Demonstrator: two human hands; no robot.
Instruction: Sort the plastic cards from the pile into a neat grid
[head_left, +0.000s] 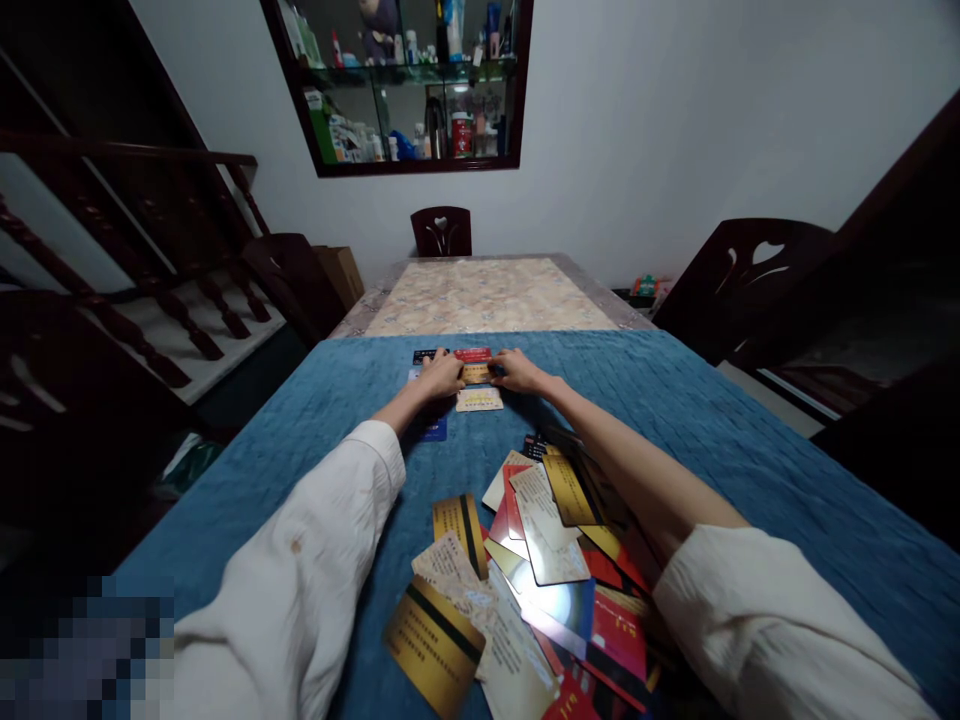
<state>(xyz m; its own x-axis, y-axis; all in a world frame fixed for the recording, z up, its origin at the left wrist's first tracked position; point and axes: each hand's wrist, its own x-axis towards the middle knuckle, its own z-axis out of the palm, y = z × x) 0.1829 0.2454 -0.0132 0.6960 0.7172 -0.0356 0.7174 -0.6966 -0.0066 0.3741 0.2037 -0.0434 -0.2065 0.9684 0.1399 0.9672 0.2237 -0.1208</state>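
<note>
Mid-frame, my left hand [442,376] and right hand [516,370] curl at a gold card's [476,374] ends, grip unclear, apparently aligning it between red [472,354] and cream cards [479,400]; a pile [551,525] lies bottom centre.

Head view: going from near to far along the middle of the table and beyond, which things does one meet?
Card pile → cream card → gold card → red card → patterned cloth → chair → cabinet.

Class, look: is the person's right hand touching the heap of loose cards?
Apart. In the head view, blue cloth shows between the right hand, beside a gold card, and the heap of loose cards nearer the camera.
</note>
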